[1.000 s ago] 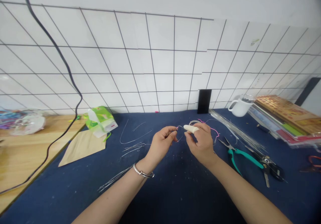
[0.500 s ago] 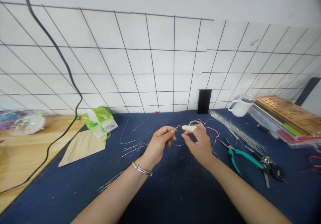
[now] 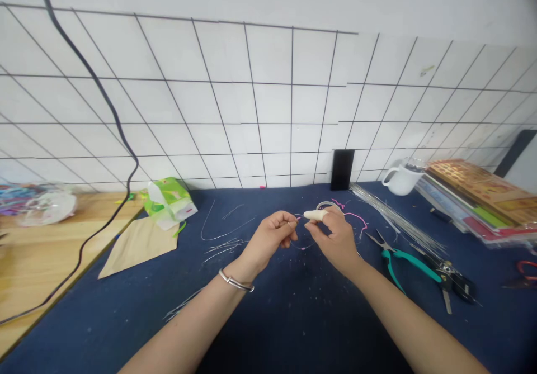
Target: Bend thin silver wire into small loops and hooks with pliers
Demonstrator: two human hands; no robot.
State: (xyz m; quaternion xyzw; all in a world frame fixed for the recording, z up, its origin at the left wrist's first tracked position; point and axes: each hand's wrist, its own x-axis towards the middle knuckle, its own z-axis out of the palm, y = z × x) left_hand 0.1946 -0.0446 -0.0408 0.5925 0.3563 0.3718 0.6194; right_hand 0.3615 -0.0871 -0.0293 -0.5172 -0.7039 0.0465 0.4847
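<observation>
Far left, green packet (image 3: 173, 195); loose wires (image 3: 225, 246) on the counter (image 3: 272, 323). Centre, left hand (image 3: 271, 237) pinching a thin wire loop (image 3: 303, 248), partly hidden by fingers; right hand (image 3: 337, 244) nearly closed, its hold indiscernible. Right, teal-handled pliers (image 3: 419, 264); red-handled tool (image 3: 521, 269), cut off.

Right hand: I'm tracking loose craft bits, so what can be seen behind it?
Past the right hand, the far curve of a pale ring shows, with a pink strand beside it. The hand hides the ring's near part and whatever else lies directly behind it.
</observation>
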